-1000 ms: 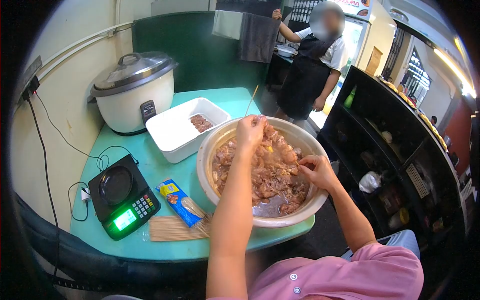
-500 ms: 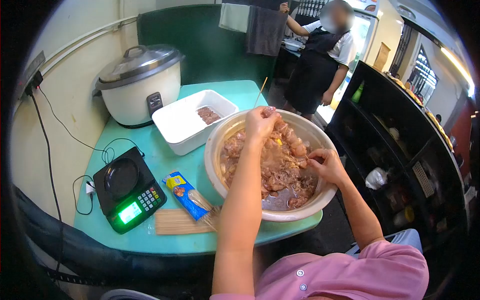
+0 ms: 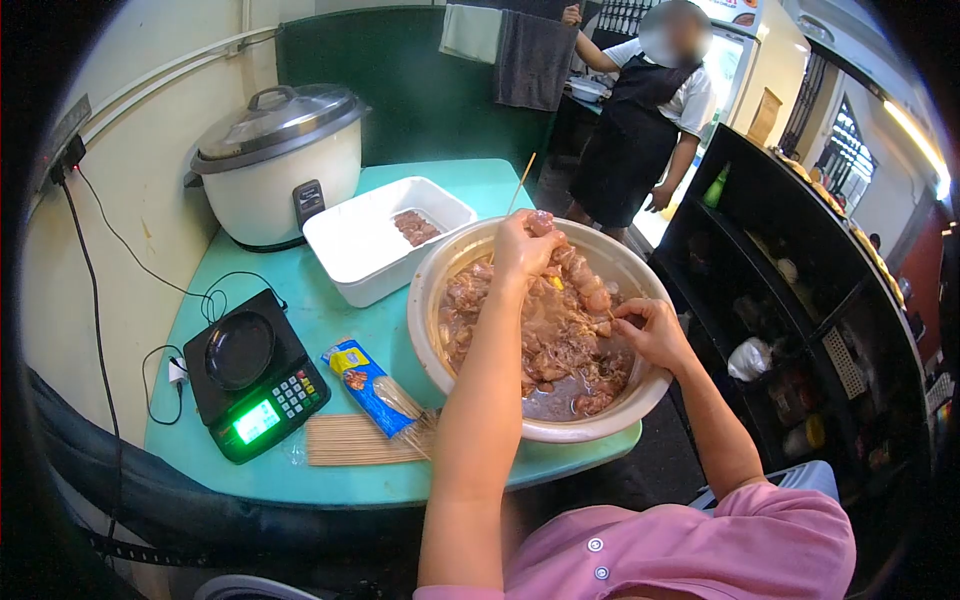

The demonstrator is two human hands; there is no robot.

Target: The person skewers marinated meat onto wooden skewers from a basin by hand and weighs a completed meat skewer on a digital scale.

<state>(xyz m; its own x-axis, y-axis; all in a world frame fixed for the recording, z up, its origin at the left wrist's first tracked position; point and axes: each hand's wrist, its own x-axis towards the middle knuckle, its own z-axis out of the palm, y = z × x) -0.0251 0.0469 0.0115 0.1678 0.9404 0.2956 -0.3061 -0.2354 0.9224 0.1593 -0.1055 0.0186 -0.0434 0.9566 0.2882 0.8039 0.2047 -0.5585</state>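
A skewer of raw marinated meat slants between my two hands over a large round tub. My left hand is closed at its upper end, with a piece of meat showing at the fingertips. At the lower end, the thumb and fingers of my right hand pinch the skewer. More raw meat in brownish marinade fills the tub below. Behind my left hand a thin wooden stick rises; where its lower end goes is hidden.
A white container with some meat, a rice cooker, a lit digital scale, a blue packet and bamboo skewers share the turquoise table. A person in a dark apron stands beyond; black shelves are right.
Both hands keep nearly the same place on the meat skewer. The view has shifted very slightly; nothing else has visibly moved.
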